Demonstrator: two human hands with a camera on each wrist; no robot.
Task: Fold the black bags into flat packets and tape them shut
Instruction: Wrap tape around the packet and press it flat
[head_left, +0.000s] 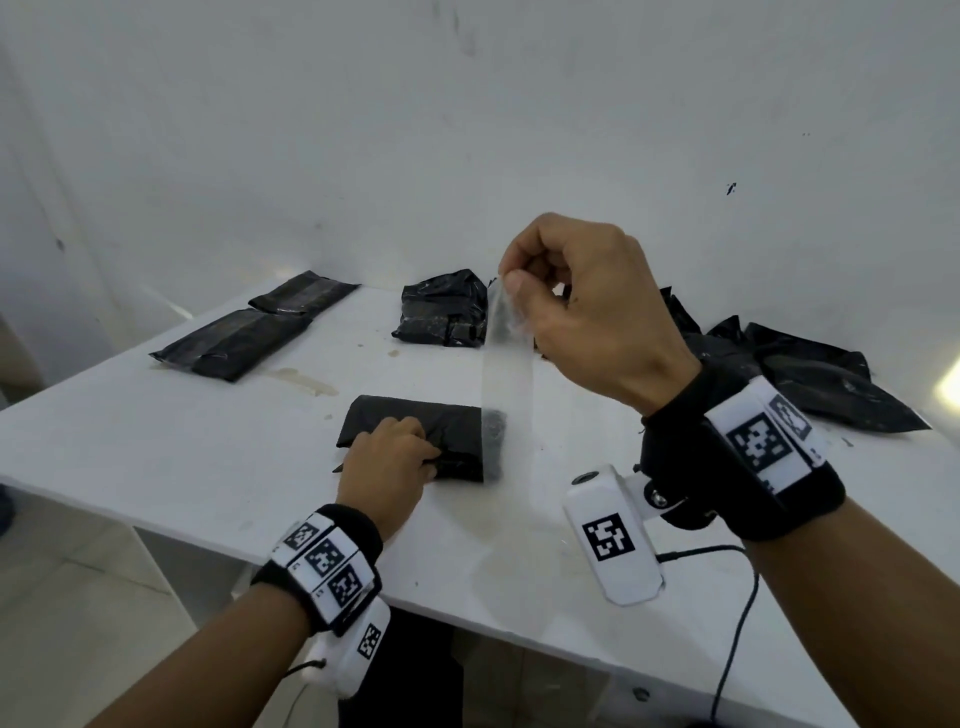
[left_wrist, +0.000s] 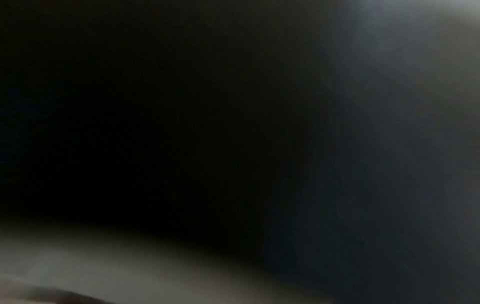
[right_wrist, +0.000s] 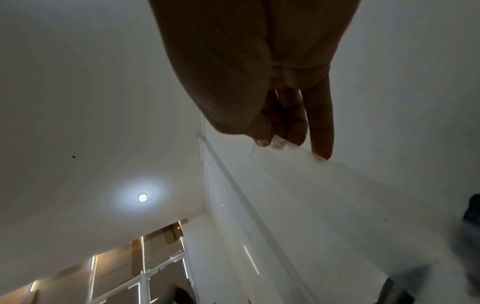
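under the left hand (head_left: 387, 462), near the front of the white table (head_left: 156, 467), lies a black bag (head_left: 415, 421) folded into a flat, matte rectangle. the hand sits knuckles-up on its near half, fingers bent and pressing the creased plastic down; whether they curl round an edge cannot be told. the left wrist view is dark and blurred and shows nothing clear.

up and to the right of that, the right hand (head_left: 582, 306) hangs above the table, thumb and forefinger pinched on the top end of a clear tape strip (head_left: 506, 364). the strip is glossy, see-through and runs almost straight down from the pinch to the right end of the folded bag, where it lies over the black plastic. the right wrist view shows the fingertips (right_wrist: 322, 144) closed on the tape's thin edge.

beyond the left hand, two flat oblong packets (head_left: 234, 343) lie side by side. behind the tape sits a shiny, lumpier bundle (head_left: 444, 314). right of the right hand sprawls a crumpled heap of loose bags (head_left: 821, 379).
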